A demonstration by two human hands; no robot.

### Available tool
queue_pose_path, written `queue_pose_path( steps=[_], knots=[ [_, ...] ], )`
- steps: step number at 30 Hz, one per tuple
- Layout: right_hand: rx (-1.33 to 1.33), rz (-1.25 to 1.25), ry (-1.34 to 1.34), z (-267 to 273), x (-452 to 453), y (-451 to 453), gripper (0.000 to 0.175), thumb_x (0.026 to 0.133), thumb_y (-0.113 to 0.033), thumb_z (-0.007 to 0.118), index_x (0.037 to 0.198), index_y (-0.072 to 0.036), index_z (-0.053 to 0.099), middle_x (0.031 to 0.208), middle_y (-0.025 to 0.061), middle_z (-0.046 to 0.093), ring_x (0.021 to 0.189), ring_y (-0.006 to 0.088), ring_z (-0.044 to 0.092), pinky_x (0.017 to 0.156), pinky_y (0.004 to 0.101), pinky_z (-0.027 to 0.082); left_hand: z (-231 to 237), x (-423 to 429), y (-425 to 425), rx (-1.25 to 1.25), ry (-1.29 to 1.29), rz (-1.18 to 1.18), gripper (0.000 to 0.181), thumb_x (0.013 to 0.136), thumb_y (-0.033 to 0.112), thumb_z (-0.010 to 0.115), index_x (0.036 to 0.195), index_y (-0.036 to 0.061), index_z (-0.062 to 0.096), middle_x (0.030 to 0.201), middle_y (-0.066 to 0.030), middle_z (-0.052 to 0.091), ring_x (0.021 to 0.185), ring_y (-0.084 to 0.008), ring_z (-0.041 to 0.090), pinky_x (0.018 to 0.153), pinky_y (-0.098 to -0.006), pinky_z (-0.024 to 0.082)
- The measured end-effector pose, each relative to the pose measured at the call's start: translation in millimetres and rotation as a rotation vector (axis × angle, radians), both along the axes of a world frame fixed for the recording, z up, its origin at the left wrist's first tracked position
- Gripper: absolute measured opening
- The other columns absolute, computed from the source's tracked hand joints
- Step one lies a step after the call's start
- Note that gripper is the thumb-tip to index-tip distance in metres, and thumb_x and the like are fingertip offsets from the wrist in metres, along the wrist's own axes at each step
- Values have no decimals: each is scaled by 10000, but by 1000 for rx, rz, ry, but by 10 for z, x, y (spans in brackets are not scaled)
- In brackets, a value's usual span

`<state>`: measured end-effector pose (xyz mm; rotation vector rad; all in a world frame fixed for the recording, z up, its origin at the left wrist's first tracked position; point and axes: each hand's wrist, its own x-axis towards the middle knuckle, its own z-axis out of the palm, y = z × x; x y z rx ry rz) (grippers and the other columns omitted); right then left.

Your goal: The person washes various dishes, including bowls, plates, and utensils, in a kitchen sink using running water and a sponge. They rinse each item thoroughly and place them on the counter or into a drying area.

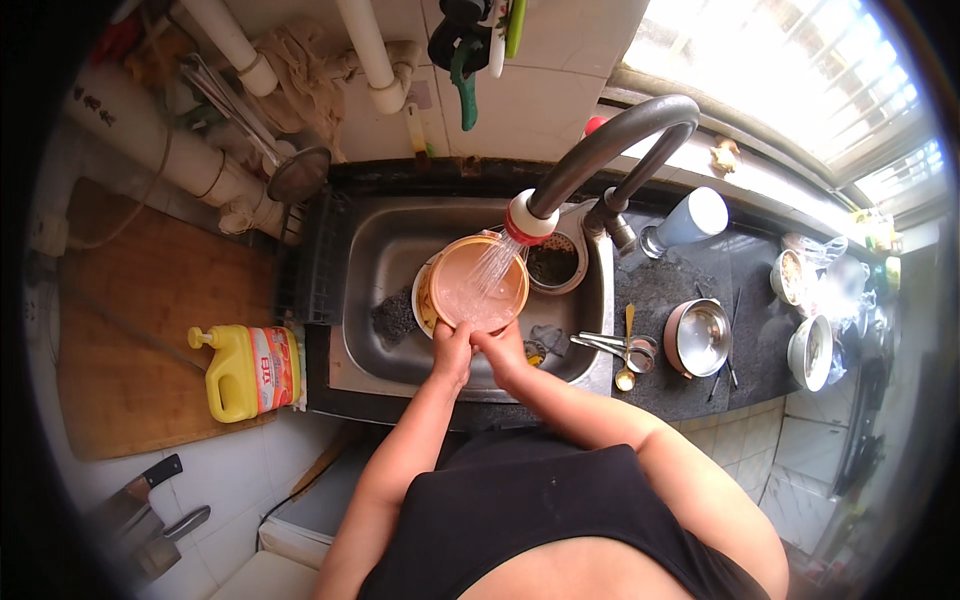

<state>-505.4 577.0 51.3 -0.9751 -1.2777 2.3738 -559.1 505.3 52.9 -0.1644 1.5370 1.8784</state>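
My left hand (451, 354) and my right hand (501, 351) grip the near rim of a pinkish-orange bowl (457, 281). Water sprays into it from the red and white faucet head (532, 218) at the end of a curved grey faucet (600, 150). Beneath the bowl, another pale vessel (421, 300) shows only its left edge. All this is over a stainless steel sink (367, 232). A strainer basket (559, 259) with dark bits stands at the sink's right back corner. Dark mesh scrubbers (394, 316) lie on the sink floor at left.
Spoons (626, 352), a metal pot (697, 337), chopsticks (720, 379), a light blue cup (694, 217) and bowls (810, 352) occupy the right counter. A yellow detergent jug (244, 371) stands left, by a wooden board (150, 315). Knives (161, 510) hang lower left; a ladle (298, 174) hangs upper left.
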Motion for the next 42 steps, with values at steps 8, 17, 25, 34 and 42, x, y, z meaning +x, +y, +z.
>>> queue_pose_path(
  steps=[8, 17, 25, 34, 42],
  knots=[
    [406, -117, -148, -65, 129, 424, 401, 742, 65, 445, 1134, -15, 475, 1006, 77, 568, 943, 147, 531, 855, 257, 410, -280, 28, -163, -55, -256, -341, 446, 701, -22, 622, 1113, 5, 455, 995, -106, 591, 734, -193, 624, 580, -272, 508],
    [791, 79, -363, 173, 144, 529, 404, 738, 1, 460, 1142, -17, 467, 979, 229, 578, 961, 378, 541, 832, 409, 417, -105, -186, -101, -899, 732, -365, 237, 790, 152, 506, 962, -9, 530, 790, -257, 583, 801, -417, 562, 678, -462, 451],
    [640, 315, -263, 33, -58, 686, 358, 741, -26, 466, 1098, -18, 500, 963, 234, 578, 964, 355, 547, 833, 384, 421, -179, -613, 39, -720, 1011, -361, 219, 832, 192, 481, 838, 13, 607, 783, -211, 602, 750, -377, 584, 644, -459, 459],
    [417, 380, -341, -93, -101, 735, 339, 733, -43, 456, 1057, 22, 530, 931, 214, 599, 894, 310, 583, 805, 360, 438, 299, -947, 244, -1001, 1073, -754, 284, 796, 310, 549, 766, 44, 643, 760, -199, 604, 728, -364, 588, 635, -441, 463],
    [528, 383, -323, -301, -162, 781, 248, 772, -176, 558, 969, -32, 605, 859, 179, 626, 842, 286, 605, 762, 364, 446, 371, -887, 428, -1080, 1026, -837, 379, 804, 378, 518, 743, 32, 659, 753, -204, 612, 718, -360, 598, 651, -457, 465]
  ],
)
